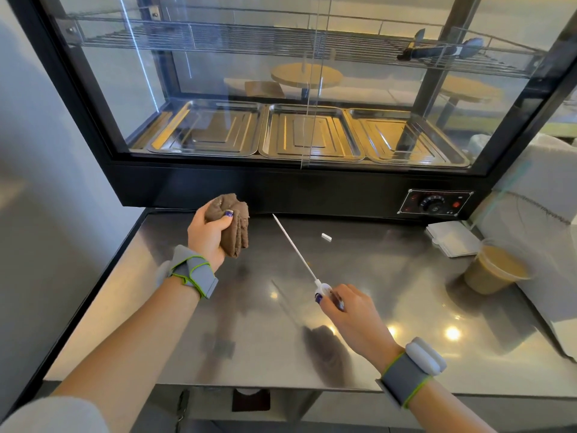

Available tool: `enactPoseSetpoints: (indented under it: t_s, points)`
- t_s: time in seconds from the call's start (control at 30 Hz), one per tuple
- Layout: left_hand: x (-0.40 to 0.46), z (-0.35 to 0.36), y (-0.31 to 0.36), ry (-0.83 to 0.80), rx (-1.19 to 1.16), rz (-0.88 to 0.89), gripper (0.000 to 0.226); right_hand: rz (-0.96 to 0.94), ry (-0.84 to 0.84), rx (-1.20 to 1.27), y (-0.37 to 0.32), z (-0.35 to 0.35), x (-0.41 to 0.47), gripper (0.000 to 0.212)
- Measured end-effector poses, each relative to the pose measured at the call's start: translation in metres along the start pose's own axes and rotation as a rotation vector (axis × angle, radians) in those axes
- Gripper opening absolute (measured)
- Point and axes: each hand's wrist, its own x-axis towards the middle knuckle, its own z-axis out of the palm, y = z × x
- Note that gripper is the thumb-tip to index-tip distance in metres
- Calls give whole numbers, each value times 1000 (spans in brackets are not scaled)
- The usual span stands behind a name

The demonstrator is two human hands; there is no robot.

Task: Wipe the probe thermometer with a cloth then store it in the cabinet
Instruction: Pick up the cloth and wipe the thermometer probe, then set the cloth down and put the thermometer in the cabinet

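Right hand [349, 310] is pinching the white handle end of the probe thermometer [296, 251], thin probe angled up and away over the steel bench [406, 307]. A bit further out, left hand [207, 232] is balled around a bunched brown cloth [235, 223]. Behind both sits the glass cabinet [281, 189], three metal trays [312, 135] inside.

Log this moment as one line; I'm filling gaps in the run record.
left hand: grips brown cloth | right hand: holds probe thermometer by handle | cloth and probe apart | cabinet: glass shut
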Motion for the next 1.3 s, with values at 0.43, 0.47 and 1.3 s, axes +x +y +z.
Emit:
enactPoseSetpoints:
  t_s: [0.43,0.47,1.3]
  points:
    - [21,17,-48,-248,1399,497,54,105,33,-22,14,3,16,45]
    - [19,15,-58,-360,1514,404,55,110,32,-23,15,3,16,45]
    - [28,125,-107,-652,1715,420,36,238,149,15,72,-28,31,40]
